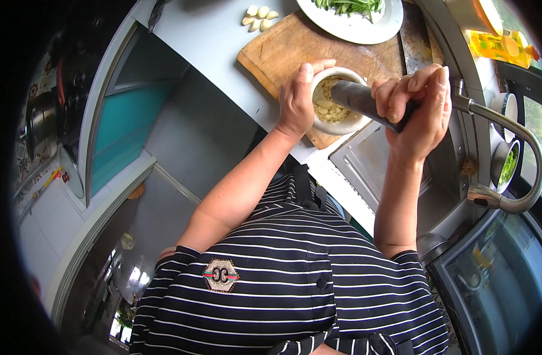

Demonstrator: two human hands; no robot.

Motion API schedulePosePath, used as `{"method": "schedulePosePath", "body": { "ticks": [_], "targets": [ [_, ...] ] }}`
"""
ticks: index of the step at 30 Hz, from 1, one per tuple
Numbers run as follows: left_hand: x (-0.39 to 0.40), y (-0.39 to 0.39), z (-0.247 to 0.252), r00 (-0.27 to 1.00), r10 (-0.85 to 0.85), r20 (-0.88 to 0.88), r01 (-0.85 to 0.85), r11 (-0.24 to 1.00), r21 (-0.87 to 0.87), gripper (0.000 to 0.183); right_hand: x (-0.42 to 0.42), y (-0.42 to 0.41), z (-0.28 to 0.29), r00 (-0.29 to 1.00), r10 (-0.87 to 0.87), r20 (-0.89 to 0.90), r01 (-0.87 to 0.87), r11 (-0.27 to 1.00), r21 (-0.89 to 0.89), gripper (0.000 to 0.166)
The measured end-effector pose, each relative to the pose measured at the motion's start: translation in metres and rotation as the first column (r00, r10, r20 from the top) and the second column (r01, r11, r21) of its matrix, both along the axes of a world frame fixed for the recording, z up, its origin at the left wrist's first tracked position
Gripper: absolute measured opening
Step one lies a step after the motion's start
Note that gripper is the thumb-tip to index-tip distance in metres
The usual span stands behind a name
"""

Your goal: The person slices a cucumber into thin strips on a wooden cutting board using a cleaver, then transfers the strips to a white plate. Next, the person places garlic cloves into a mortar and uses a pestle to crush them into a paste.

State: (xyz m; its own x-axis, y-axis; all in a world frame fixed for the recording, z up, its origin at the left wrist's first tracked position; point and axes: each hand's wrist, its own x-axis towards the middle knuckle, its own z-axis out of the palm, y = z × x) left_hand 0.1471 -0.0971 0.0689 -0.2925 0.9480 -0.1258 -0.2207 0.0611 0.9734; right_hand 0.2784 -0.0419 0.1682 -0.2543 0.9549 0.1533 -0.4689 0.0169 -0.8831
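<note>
A pale stone mortar stands on the wooden cutting board, near its front edge. Inside it lies crushed garlic with some larger pieces. My left hand is wrapped around the mortar's left side. A thick dark pestle slants into the mortar, its lower end against the garlic; my right hand grips its upper end. Several peeled garlic cloves lie on the counter behind the board's left part. A white plate with sliced green vegetable rests on the board's back part.
A cleaver lies along the board's right side. The sink and its curved metal faucet are at the right. Beyond stand a yellow bottle and a bowl of chopped greens. A dark object lies at the counter's left edge.
</note>
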Motion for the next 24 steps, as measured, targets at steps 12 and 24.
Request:
{"method": "schedulePosePath", "body": {
  "ticks": [12, 24],
  "targets": [
    [0.006, 0.008, -0.004, 0.997, 0.077, 0.004, -0.077, 0.997, 0.014, 0.056, -0.022, -0.01, -0.02, 0.938, 0.052, 0.342, -0.031, 0.997, -0.066, 0.03],
    [-0.037, 0.003, -0.017, 0.994, 0.033, -0.107, -0.026, 0.997, 0.067, 0.035, -0.007, -0.015, -0.015, 0.997, 0.016, 0.074, -0.022, 0.996, 0.086, 0.037]
  ]
}}
